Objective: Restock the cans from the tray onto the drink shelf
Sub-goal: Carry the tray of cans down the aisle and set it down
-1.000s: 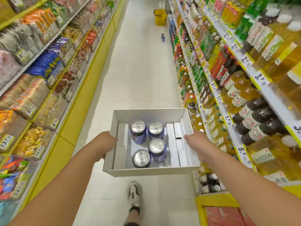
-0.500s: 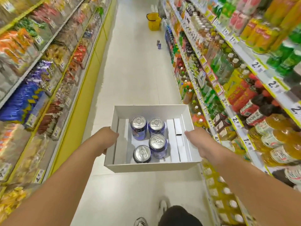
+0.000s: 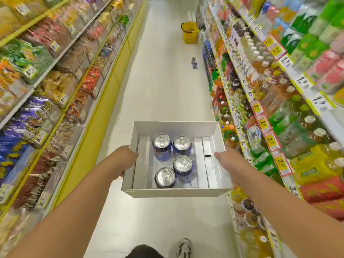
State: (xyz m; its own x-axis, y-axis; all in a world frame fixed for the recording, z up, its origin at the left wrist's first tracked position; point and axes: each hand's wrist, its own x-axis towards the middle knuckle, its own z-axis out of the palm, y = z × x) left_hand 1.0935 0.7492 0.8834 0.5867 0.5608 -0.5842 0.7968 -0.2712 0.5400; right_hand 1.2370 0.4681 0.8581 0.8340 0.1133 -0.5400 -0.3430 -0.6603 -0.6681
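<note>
My two forearms are bare, no sleeves, watch or rings showing. Below my right hand (image 3: 226, 162) I see a white-and-grey laced sneaker (image 3: 184, 248) beside a dark trouser knee (image 3: 144, 251).

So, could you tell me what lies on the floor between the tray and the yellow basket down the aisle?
In the head view, two purple cans stand on the floor between the tray and the yellow basket; otherwise bare tile.

A pale tiled floor (image 3: 163, 86) runs between snack shelves (image 3: 55, 75) and a yellow basket (image 3: 189, 33).
</note>
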